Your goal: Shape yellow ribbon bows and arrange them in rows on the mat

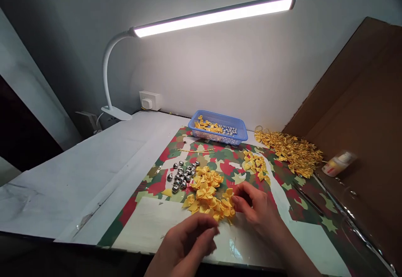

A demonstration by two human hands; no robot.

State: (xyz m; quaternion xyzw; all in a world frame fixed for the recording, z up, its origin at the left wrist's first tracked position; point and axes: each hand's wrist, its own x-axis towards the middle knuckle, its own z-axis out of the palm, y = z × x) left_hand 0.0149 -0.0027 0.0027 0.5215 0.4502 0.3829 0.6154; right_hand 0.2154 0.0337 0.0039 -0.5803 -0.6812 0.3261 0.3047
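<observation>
A heap of yellow ribbon bows (205, 191) lies on the mat in front of me. At its right edge, my right hand (256, 206) has thumb and forefinger closed on a yellow ribbon bow (227, 195). Just below the heap is my left hand (188, 243), its fingers curled and the thumb close to the forefinger; anything between those fingertips is too small or hidden to make out. Silver jingle bells (182, 177) sit in a loose cluster left of the bows. More yellow bows (256, 164) are scattered beyond my right hand.
A blue basket (216, 139) with bows and bells stands at the back. Gold twist-tie strands (292, 149) are piled back right, near a blurred white bottle (337, 164) and cardboard (354, 88). Dark tweezers (307, 199) lie on the right. A lamp (216, 16) lights the table.
</observation>
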